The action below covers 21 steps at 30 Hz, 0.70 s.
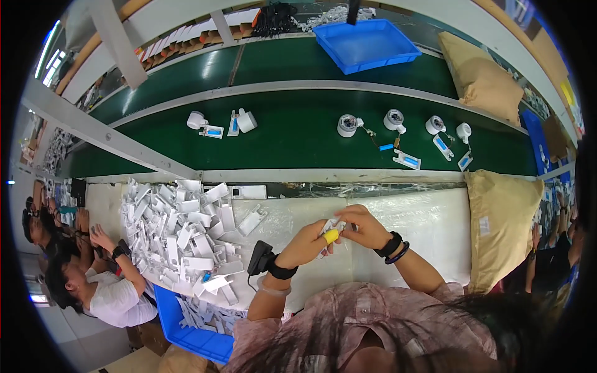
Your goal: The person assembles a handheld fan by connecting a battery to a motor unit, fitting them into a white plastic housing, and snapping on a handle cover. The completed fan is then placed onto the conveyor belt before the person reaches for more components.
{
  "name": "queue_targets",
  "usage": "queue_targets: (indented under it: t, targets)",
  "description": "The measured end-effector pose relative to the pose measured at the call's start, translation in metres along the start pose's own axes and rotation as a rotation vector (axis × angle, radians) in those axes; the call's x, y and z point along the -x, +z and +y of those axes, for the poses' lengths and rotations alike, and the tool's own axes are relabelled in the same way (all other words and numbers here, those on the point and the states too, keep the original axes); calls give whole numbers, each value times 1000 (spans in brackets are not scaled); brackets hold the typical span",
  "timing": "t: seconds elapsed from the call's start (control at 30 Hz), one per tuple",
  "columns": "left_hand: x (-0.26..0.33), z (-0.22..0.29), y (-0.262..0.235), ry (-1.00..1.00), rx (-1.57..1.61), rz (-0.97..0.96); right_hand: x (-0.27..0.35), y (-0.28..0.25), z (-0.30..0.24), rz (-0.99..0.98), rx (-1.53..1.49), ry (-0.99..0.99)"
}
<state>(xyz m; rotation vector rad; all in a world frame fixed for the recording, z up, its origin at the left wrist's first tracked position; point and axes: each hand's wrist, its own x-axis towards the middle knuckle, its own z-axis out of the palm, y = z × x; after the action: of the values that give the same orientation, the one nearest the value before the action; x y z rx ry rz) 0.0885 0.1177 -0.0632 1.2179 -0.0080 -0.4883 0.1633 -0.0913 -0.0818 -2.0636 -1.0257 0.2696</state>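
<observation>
White part (333,225) | left grip (305,243) closed round it | right grip (365,229) against it, closure unclear | sack label (484,224) illegible

Clearance: passage open over the tabletop (423,214) between right hand (368,227) and tan sack (505,230).
Obstructions: heap of white parts (186,224) at left, slanted post (118,138) beyond it; pale rail (348,176) along the far edge.

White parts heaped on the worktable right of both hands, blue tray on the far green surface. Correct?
Wrong side: head view shows the white parts heaped on the worktable left of the left hand and right hand. The blue tray is where you said.
</observation>
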Motion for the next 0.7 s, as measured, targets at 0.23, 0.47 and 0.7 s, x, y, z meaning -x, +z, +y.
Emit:
queue_targets:
  t: [0.23, 0.47, 0.7]
  targets:
    - [30, 23, 8, -46, -358, -77, 39, -43, -67, -382, -661, 407]
    - [44, 21, 39, 399, -732, 93, 48, -48, -89, -441, -504, 383]
    - [40, -7, 50, 102, -317, 278, 51, -18, -96, 173, 174, 210]
